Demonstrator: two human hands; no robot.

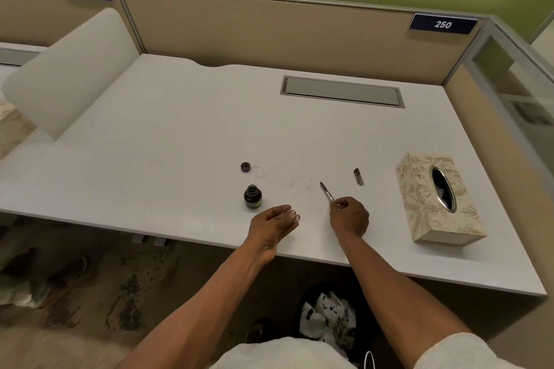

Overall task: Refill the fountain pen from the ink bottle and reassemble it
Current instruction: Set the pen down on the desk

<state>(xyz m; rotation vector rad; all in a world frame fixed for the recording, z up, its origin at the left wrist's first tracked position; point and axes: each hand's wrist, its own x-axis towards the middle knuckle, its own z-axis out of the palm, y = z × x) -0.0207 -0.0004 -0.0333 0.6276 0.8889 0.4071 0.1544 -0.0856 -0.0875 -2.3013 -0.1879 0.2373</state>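
Observation:
An open dark ink bottle [252,196] stands on the white desk [180,129], its round cap [245,167] lying just behind it. My right hand [349,216] pinches the rear end of the pen's nib section [327,192], nib pointing away and left above the desk. The pen's cap [358,176] lies to the right of the nib. My left hand [274,223] hovers right of the bottle with fingers extended, and a small pale thing shows at its fingertips; I cannot tell what it is.
A floral tissue box [437,198] sits at the desk's right. A metal cable hatch [341,91] is set in the back of the desk. Small ink specks mark the surface near the nib. Under the front edge stands a bin [326,323] with ink-stained tissues.

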